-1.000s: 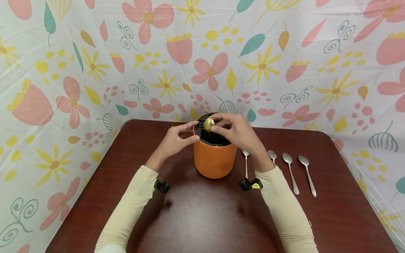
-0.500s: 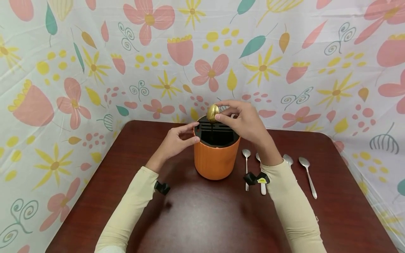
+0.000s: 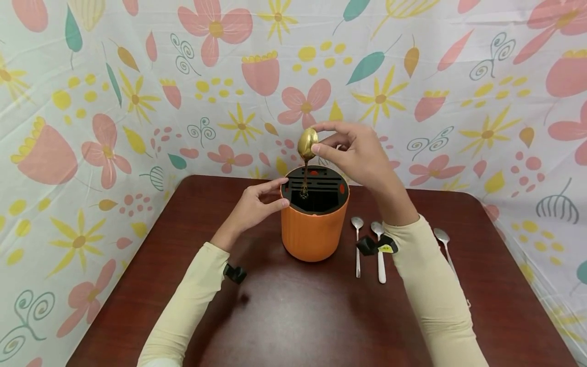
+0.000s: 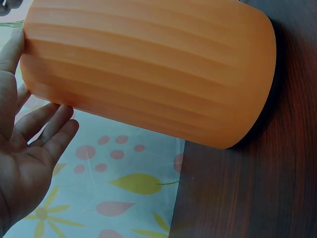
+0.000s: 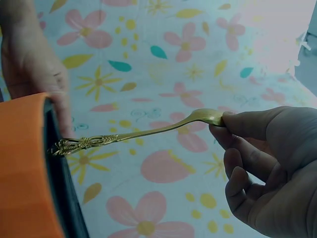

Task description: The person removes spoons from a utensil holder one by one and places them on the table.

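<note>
My right hand (image 3: 359, 153) pinches a gold spoon (image 3: 308, 142) by its bowl, between thumb and fingertips. The spoon stands nearly upright with its bowl up. Its ornate handle end (image 5: 81, 145) points down at the mouth of an orange utensil holder (image 3: 313, 234). This holder is a ribbed cylinder with a black slotted insert (image 3: 321, 204) in its top. Beside its upper left side, my left hand (image 3: 254, 206) touches the rim with fairly straight fingers; thumb and fingers are spread apart. In the left wrist view, the fingers (image 4: 62, 134) lie along the holder's wall (image 4: 148, 64).
Silver spoons lie on the dark red-brown table (image 3: 284, 316) right of the holder: one (image 3: 357, 250), a white-handled one (image 3: 381, 260), and another (image 3: 442, 236) partly behind my right sleeve (image 3: 433, 285). A floral cloth (image 3: 257, 117) hangs behind the table.
My right hand has risen and shifted slightly right, drawing the gold spoon up from the holder so its handle shows. The left hand stays at the rim. My right forearm covers different silver spoons.
</note>
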A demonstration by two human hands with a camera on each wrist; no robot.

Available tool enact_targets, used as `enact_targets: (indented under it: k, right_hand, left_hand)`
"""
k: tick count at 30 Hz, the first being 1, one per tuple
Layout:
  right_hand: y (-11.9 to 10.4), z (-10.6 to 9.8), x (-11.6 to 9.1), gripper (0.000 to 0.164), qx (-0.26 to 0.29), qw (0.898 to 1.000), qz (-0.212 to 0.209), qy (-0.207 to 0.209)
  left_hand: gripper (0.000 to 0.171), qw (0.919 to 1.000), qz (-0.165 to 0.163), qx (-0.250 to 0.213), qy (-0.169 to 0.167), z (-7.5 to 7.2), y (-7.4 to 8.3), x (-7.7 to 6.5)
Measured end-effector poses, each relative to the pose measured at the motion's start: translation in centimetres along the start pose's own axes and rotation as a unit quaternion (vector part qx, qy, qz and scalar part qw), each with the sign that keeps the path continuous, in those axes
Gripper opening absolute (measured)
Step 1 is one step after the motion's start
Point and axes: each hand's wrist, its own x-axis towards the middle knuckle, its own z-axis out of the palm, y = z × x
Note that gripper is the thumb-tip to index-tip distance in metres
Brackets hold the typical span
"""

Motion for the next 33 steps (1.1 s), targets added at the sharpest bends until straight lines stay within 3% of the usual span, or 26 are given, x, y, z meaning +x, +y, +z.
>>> enact_targets:
  k: [17,25,33]
  right_hand:
    - [-1.7,-4.0,1.4,0.033,-0.008,0.999,-0.003,0.038]
    - [-1.3,-7.2,1.5,0.031,0.071,0.996,0.027,0.043]
    - [1.2,-10.5,1.2,0.027,0.202,0.976,0.032,0.073]
  left_hand:
    - [0.055,1.0,-0.004,0.0,0.0,-0.1,-0.2,-0.1]
    - [0.055,1.0,-0.008,-0.003,0.0,-0.1,0.0,-0.1]
    - [0.055,1.0,-0.009,0.0,-0.001,-0.1,-0.1,-0.1]
